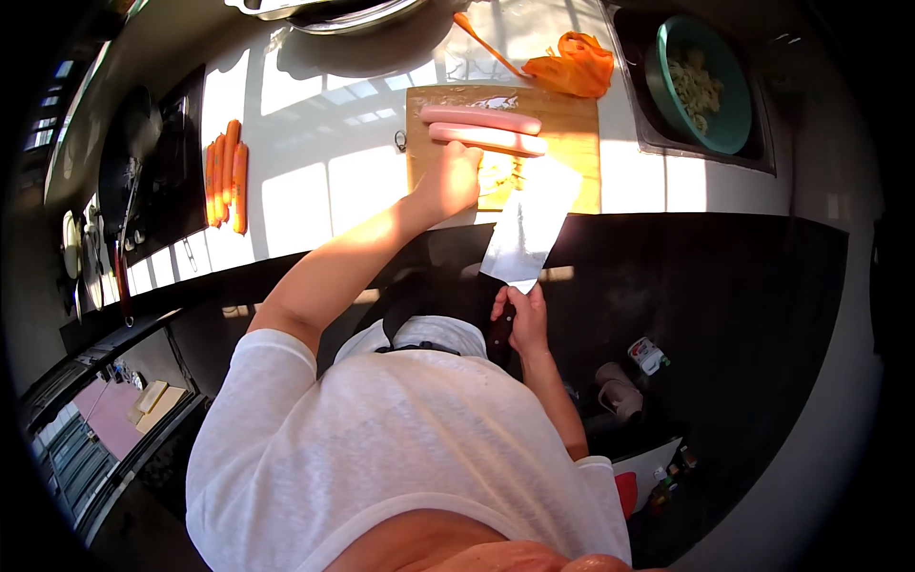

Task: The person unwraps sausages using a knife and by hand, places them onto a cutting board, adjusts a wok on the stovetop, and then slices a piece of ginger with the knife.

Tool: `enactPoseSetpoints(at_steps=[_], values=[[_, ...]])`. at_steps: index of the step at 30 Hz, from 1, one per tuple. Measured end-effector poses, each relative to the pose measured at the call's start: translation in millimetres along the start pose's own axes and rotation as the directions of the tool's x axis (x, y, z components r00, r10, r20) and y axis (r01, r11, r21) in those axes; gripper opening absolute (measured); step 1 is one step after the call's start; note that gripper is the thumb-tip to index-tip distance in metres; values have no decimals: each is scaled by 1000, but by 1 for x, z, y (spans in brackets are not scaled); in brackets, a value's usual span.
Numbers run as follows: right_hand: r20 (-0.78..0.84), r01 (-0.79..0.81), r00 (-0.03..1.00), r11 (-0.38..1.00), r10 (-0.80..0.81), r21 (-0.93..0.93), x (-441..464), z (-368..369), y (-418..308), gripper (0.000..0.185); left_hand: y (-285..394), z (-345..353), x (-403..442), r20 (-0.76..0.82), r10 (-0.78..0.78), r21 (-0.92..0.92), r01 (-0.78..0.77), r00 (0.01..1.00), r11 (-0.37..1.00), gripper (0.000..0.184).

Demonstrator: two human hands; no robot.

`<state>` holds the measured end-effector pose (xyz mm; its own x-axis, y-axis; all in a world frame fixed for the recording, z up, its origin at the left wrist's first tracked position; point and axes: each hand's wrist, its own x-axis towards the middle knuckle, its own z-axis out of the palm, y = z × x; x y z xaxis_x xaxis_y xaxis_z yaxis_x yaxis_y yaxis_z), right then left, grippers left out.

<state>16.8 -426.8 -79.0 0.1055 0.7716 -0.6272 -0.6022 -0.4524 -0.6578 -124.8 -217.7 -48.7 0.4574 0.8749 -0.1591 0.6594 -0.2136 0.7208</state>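
Observation:
My right hand [524,319] grips the dark handle of a cleaver [530,224]. The broad blade points away from me, its far end over the near edge of a wooden cutting board [577,195]. Two long pink sausages [488,139] lie side by side across the board. My left hand [453,178] is on the board's left part, just below the nearer sausage, with its fingers curled; what they hold, if anything, is hidden. Beside it, in bright glare, are small pale yellow pieces [496,174], too washed out to name.
Several orange wrapped sticks [227,178] lie on the white counter [305,191] at left, near a dark stove [181,153] with a pan [133,124]. An orange plastic bag [581,65] sits behind the board. At right, a teal bowl [660,76] of chopped pale food stands in the sink [653,138].

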Motion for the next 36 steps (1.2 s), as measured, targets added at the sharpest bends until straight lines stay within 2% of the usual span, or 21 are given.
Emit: enactPoseSetpoints(at_steps=[1, 4, 7, 14, 16, 17, 19, 20, 22, 29, 31, 35, 36], values=[[25, -8, 1000, 1000, 8, -8, 0, 0, 3, 8, -2, 5, 2, -9, -71, 25, 71, 997, 997, 34], [57, -21, 998, 1000, 22, -15, 0, 4, 8, 8, -1, 13, 5, 6, -127, 62, 126, 992, 990, 34], [85, -35, 996, 999, 36, -16, 3, 9, 12, 8, 4, 12, 6, -3, -127, 33, 127, 992, 991, 34], [154, -48, 987, 999, 51, -23, 11, 18, 21, 7, 4, 17, 4, 41, -141, 87, 137, 989, 987, 34], [145, -41, 989, 999, 40, 1, 11, 16, 23, 7, -4, 20, 0, -39, -20, 22, 20, 999, 1000, 36], [135, -36, 990, 999, 32, 24, 10, 15, 23, 7, -8, 22, 1, -40, -19, 26, 20, 999, 999, 36], [134, -38, 990, 999, 35, 21, 8, 13, 23, 7, -8, 19, 2, -234, 42, -47, -54, 971, 997, 38], [131, -39, 991, 999, 38, 12, 6, 11, 22, 7, -8, 19, 2, -232, 42, -47, -54, 972, 997, 38], [124, -48, 991, 999, 47, 8, -1, 5, 20, 8, 4, 11, 5, -92, 53, 4, -53, 994, 999, 38], [97, -35, 995, 999, 34, 10, -9, -6, 13, 8, 11, 25, 12, -66, 155, 213, -137, 986, 967, 34], [102, -33, 994, 999, 32, 17, -7, -5, 11, 8, 12, 29, 12, -115, 171, 277, -134, 978, 952, 32], [120, -40, 992, 998, 34, 53, 1, 3, 7, 8, 12, 31, 12, -138, 163, 273, -120, 977, 954, 31], [121, -41, 992, 998, 34, 55, 3, 5, 7, 8, 14, 30, 12, -150, 149, 265, -106, 977, 959, 25]])
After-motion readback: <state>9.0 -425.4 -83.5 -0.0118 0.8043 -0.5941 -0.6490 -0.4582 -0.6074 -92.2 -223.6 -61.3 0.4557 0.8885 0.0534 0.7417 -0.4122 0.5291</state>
